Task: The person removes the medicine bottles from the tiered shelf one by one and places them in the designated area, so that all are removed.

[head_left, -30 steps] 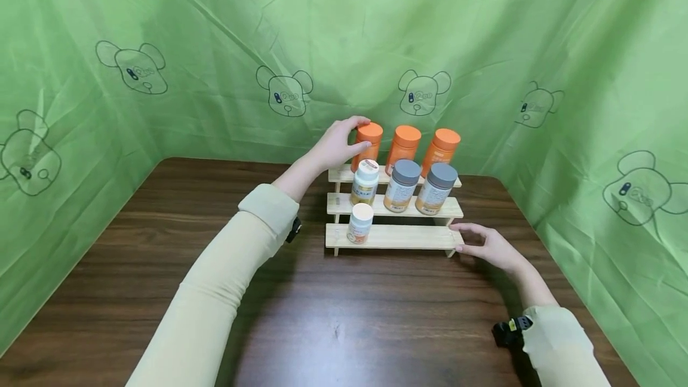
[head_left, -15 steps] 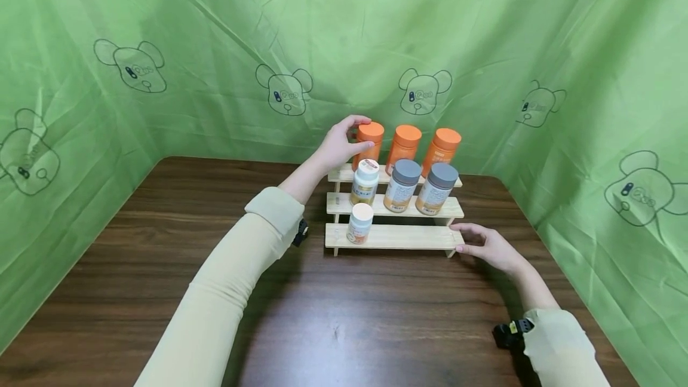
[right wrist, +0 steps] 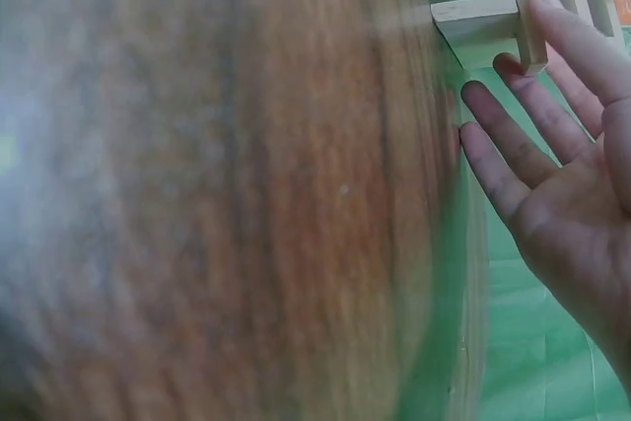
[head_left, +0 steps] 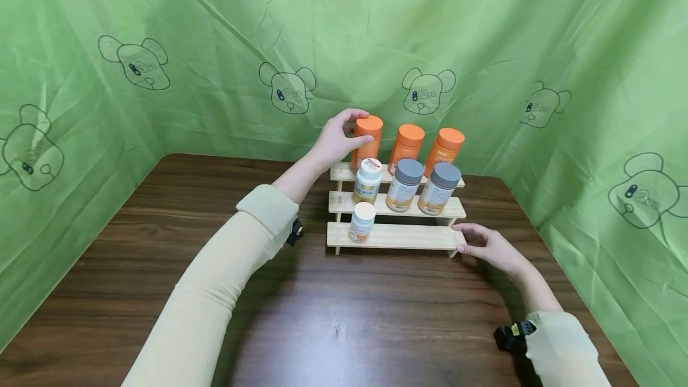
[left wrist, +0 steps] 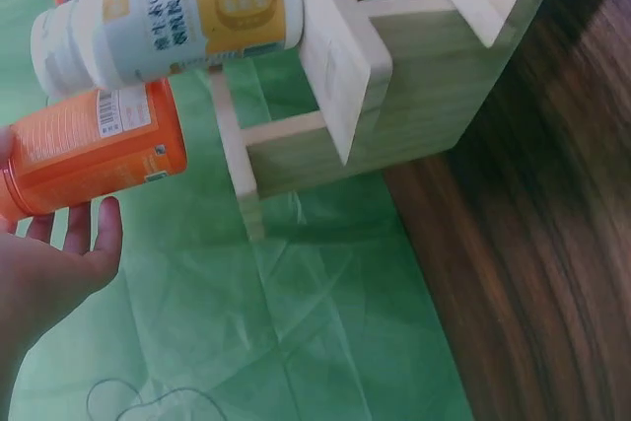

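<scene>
A three-step wooden rack [head_left: 403, 236] stands at the back of a dark wooden table [head_left: 333, 315]. My left hand [head_left: 337, 139] grips the leftmost orange bottle [head_left: 368, 141], held slightly above the top step beside two more orange bottles [head_left: 407, 145]. In the left wrist view the orange bottle [left wrist: 89, 150] lies against my left hand's fingers [left wrist: 104, 234], a little off the rack [left wrist: 414, 115]. My right hand [head_left: 486, 246] rests with straight fingers on the right end of the lowest step. The right wrist view shows these fingers [right wrist: 582, 41] touching the rack's corner [right wrist: 483, 19].
The middle step holds a white-lidded bottle [head_left: 367, 181] and two grey-lidded bottles [head_left: 404, 185]. A small white-lidded bottle [head_left: 362, 223] stands at the left of the lowest step. Green cloth [head_left: 215, 46] with bear prints walls the table on three sides.
My left hand has raised the leftmost orange bottle a little off the top step. The right hand has stayed on the rack's right end.
</scene>
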Demonstrator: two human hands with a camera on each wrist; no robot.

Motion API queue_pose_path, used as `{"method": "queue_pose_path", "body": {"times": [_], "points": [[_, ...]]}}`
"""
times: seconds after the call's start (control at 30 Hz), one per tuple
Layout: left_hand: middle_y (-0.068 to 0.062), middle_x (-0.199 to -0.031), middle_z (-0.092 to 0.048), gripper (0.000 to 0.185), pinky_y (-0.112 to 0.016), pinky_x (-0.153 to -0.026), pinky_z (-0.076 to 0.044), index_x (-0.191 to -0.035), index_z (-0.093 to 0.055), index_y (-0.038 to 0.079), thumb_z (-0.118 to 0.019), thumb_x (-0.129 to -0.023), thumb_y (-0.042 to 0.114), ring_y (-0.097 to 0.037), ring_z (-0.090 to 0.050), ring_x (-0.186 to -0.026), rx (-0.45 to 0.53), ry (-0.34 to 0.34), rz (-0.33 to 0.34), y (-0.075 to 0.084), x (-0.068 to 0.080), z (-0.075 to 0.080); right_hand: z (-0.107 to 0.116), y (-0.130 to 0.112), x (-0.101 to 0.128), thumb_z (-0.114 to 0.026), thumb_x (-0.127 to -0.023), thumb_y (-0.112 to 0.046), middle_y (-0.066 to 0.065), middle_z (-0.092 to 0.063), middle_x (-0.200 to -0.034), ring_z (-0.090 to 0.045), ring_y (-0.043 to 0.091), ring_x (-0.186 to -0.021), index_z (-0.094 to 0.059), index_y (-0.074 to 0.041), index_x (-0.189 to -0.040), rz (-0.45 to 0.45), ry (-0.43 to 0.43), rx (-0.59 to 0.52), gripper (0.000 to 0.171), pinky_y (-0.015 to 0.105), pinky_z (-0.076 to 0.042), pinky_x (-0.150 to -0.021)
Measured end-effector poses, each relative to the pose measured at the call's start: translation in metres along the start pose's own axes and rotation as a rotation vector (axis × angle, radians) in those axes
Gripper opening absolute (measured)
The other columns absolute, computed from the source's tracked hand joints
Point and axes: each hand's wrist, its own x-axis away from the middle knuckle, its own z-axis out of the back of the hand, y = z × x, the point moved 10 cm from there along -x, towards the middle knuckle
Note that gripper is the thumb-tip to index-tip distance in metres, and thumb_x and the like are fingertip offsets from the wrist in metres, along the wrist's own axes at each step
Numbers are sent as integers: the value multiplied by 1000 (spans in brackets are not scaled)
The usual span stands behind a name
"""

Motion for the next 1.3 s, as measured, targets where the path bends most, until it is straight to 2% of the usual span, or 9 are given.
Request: {"method": "queue_pose_path", "body": {"times": [0.27,0.47,0.63,0.83,0.97,1.13,1.3], "points": [[3,-124,-57,50,-34,-91,-46,-128,-54,21,-74,-82,25,-15,-53,-108,-16,-6,-17,12,5,21,-1,-3,3,-69,-87,-23,14,-59,-125,-56,3,-107,-53,-11,-131,12,-3,-20,49,16,-45,-85],[3,-124,-57,50,-36,-89,-47,-129,-54,20,-74,-83,25,-16,-51,-111,-20,-29,13,15,12,42,-2,-4,0,-70,-86,-24,10,-61,-123,-56,11,-109,-54,-14,-131,5,2,2,48,24,-46,-87],[4,-125,-56,51,-38,-91,-45,-128,-54,22,-74,-82,28,-16,-49,-112,-41,-59,-7,15,17,58,-3,-5,0,-69,-87,-26,7,-61,-122,-55,11,-108,-54,-17,-130,11,10,27,47,25,-45,-88],[5,-123,-57,52,-38,-92,-45,-126,-56,23,-76,-80,32,-14,-51,-112,-65,-58,-41,7,21,79,-6,-4,-1,-68,-88,-25,9,-61,-122,-56,9,-107,-53,-15,-131,17,0,22,47,21,-45,-87],[3,-125,-56,53,-38,-93,-44,-127,-56,22,-77,-79,31,-14,-51,-114,-77,-37,-26,-1,24,96,-8,-5,-2,-68,-88,-24,9,-60,-124,-55,10,-109,-53,-15,-131,22,-13,6,47,23,-46,-88],[0,-124,-58,54,-37,-91,-42,-128,-55,21,-77,-79,27,-14,-51,-113,-79,21,-6,-14,29,116,-7,-8,-3,-68,-88,-25,7,-59,-125,-54,13,-112,-54,-17,-130,15,-13,5,46,27,-45,-90],[-2,-123,-58,55,-36,-89,-42,-130,-55,21,-77,-80,27,-15,-50,-111,-85,68,18,-33,33,128,-7,-9,-1,-67,-88,-27,7,-58,-127,-53,13,-113,-53,-18,-131,-3,-14,22,46,28,-44,-92]]}}
